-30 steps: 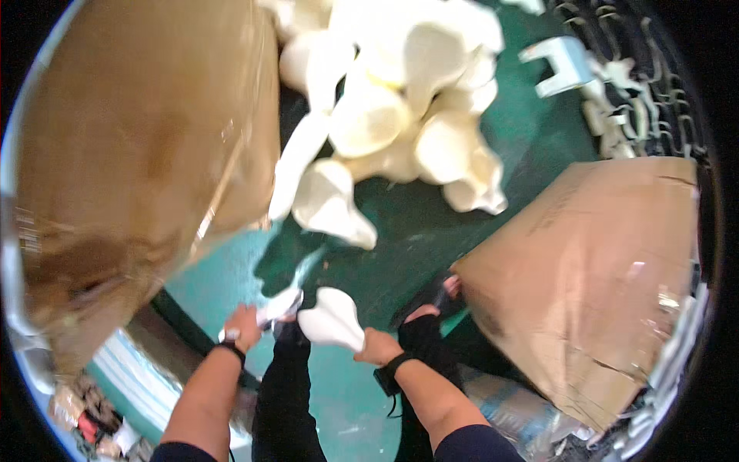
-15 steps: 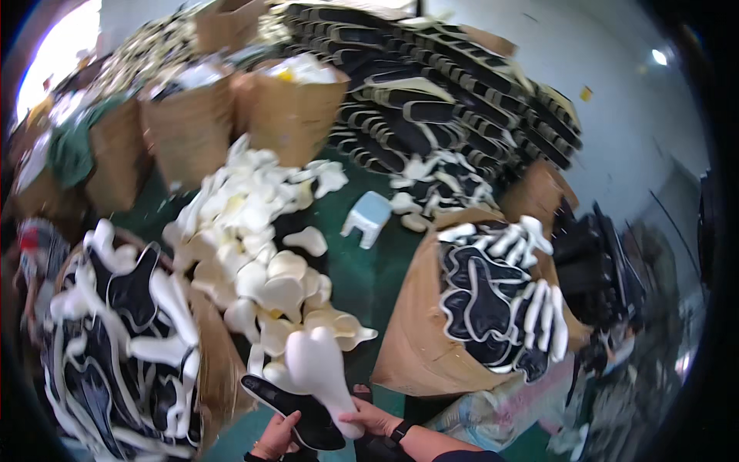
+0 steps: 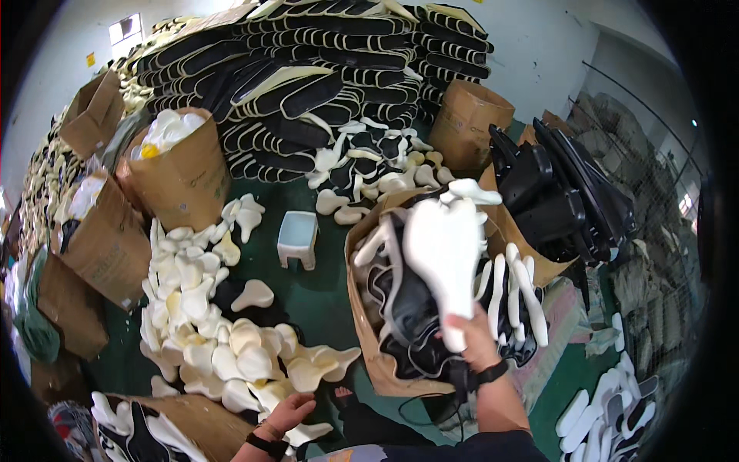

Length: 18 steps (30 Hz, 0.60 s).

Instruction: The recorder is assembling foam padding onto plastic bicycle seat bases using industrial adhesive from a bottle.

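My right hand [image 3: 476, 343] grips the narrow end of a white, saddle-shaped foam pad [image 3: 445, 246]. The pad's broad end points away from me over a large cardboard box [image 3: 363, 339]. Inside that box lie black pads with pale rims [image 3: 416, 300] and several long white foam pieces [image 3: 517, 289]. Low in the view, my left hand [image 3: 291, 412] is empty, its fingers loosely stretched beside a heap of cream foam pads [image 3: 254, 358]. Whether a black pad lies against the underside of the held one is hidden.
A small pale-blue stool [image 3: 298, 235] stands on the green floor, right of the foam heap. Tall stacks of black pads [image 3: 308, 85] line the back wall. Black plastic shells [image 3: 558, 192] stand right of the box. Another filled box [image 3: 185, 423] is at lower left.
My view has swung right. The right hand has carried the white pad over the right-hand box. My left hand has let go of the black pad it held.
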Available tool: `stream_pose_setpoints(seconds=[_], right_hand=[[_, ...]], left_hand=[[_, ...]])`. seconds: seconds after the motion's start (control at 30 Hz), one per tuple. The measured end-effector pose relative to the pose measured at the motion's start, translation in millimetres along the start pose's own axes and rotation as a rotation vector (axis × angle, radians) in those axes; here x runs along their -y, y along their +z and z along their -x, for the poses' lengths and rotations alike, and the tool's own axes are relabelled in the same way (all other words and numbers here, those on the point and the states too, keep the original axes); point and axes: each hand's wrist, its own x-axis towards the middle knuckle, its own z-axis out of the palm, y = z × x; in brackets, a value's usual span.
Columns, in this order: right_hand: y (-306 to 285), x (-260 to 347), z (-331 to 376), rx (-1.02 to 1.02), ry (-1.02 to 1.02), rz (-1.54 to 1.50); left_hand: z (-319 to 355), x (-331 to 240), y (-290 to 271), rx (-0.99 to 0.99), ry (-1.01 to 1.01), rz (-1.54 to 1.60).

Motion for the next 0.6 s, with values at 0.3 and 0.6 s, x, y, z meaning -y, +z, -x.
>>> stream_pose_setpoints(seconds=[0.3, 0.6], right_hand=[[-172, -25, -153, -0.582, -0.135, 0.811], [-140, 41, -200, -0.827, -0.377, 1.263]], left_hand=[[-49, 115, -152, -0.371, -0.324, 0.278], [-165, -59, -282, -0.072, -0.336, -0.412]])
